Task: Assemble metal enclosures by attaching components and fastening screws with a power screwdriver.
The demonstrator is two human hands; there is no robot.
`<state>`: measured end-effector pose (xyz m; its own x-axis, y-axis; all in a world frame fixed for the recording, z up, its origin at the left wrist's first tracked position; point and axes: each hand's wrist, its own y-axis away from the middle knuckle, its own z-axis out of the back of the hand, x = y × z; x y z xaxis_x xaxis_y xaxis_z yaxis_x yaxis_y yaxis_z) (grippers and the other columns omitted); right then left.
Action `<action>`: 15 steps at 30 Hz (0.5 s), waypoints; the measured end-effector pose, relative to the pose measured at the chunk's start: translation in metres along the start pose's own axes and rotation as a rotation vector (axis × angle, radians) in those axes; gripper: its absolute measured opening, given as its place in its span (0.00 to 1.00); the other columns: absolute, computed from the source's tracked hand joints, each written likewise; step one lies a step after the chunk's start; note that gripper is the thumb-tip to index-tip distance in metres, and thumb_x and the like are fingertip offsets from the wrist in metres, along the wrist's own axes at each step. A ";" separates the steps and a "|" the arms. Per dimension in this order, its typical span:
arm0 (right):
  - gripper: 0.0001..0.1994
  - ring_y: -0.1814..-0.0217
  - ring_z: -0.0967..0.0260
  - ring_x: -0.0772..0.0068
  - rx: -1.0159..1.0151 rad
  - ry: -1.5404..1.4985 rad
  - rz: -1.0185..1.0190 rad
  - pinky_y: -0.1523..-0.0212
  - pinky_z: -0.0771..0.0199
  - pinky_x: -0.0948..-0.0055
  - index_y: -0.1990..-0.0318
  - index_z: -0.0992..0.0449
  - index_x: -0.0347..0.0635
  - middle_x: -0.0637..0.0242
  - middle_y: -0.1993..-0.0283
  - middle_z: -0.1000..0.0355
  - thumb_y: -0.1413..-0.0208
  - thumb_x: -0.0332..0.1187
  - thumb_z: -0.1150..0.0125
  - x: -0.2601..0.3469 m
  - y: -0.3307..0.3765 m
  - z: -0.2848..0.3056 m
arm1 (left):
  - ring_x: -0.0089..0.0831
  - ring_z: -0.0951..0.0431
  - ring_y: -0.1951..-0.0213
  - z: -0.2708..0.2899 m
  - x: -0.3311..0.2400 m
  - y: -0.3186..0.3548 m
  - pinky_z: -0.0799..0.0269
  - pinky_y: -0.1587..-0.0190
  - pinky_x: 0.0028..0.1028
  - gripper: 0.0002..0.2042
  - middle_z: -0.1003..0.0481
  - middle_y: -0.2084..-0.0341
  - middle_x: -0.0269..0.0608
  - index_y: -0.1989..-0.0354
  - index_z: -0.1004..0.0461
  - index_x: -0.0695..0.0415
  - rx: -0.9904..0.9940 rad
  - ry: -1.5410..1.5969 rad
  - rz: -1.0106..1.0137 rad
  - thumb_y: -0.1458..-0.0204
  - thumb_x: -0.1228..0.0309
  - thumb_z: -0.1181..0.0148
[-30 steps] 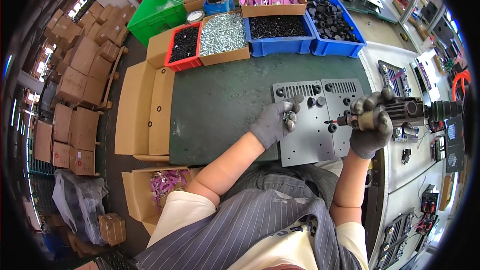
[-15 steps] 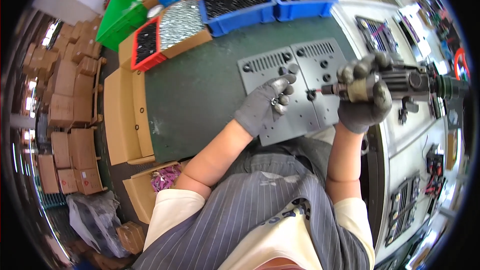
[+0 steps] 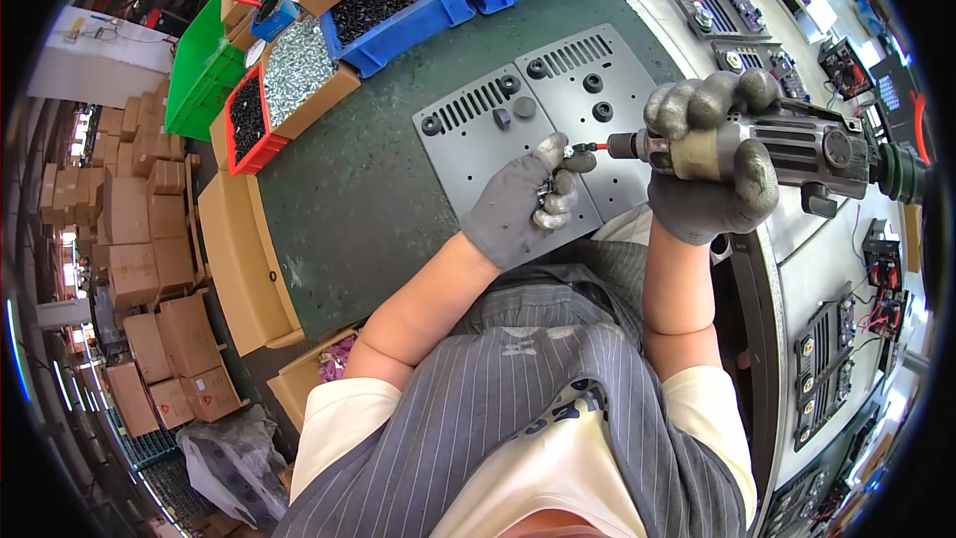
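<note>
Mid-frame, the red metal bit (image 3: 599, 146) has reached the small silver screw (image 3: 569, 151) my left fingers (image 3: 550, 147) pinch, seemingly for loading; my right fingers (image 3: 711, 100) grip the black power screwdriver (image 3: 792, 147).

Driver bit (image 3: 600, 146) now at screw (image 3: 569, 151) in left hand (image 3: 520, 201).

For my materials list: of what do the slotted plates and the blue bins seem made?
Slotted plates: probably sheet metal, satin grey, judging by flat faces and crisp-edged slots. Blue bins: likely moulded plastic, slightly glossy, given uniform colour and thick rims.
</note>
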<state>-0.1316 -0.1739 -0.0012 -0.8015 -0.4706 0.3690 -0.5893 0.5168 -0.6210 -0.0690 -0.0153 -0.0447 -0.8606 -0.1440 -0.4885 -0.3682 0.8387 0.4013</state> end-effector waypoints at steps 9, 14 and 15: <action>0.23 0.70 0.33 0.65 0.064 -0.029 -0.059 0.69 0.31 0.66 0.50 0.37 0.46 0.62 0.66 0.33 0.56 0.35 0.41 0.007 0.005 0.012 | 0.16 0.38 0.82 -0.015 -0.003 -0.001 0.44 0.84 0.15 0.20 0.33 0.82 0.31 0.66 0.30 0.64 -0.101 -0.427 -0.049 0.42 0.55 0.54; 0.22 0.70 0.38 0.68 -0.251 0.075 -0.043 0.65 0.39 0.68 0.51 0.34 0.44 0.65 0.68 0.35 0.54 0.41 0.47 0.017 -0.006 0.026 | 0.26 0.27 0.75 -0.018 -0.030 -0.031 0.30 0.72 0.24 0.21 0.24 0.75 0.39 0.61 0.26 0.62 -0.054 -1.040 -0.458 0.45 0.52 0.49; 0.21 0.69 0.37 0.67 -0.275 0.125 -0.028 0.64 0.39 0.68 0.52 0.34 0.43 0.64 0.68 0.34 0.54 0.41 0.47 0.018 -0.011 0.034 | 0.31 0.26 0.71 -0.016 -0.045 -0.047 0.30 0.67 0.28 0.19 0.24 0.72 0.41 0.59 0.26 0.58 -0.172 -1.356 -0.498 0.48 0.54 0.47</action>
<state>-0.1366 -0.2125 -0.0114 -0.7807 -0.4043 0.4766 -0.6031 0.6871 -0.4051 -0.0183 -0.0564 -0.0287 0.3174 0.2829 -0.9051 -0.6439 0.7650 0.0133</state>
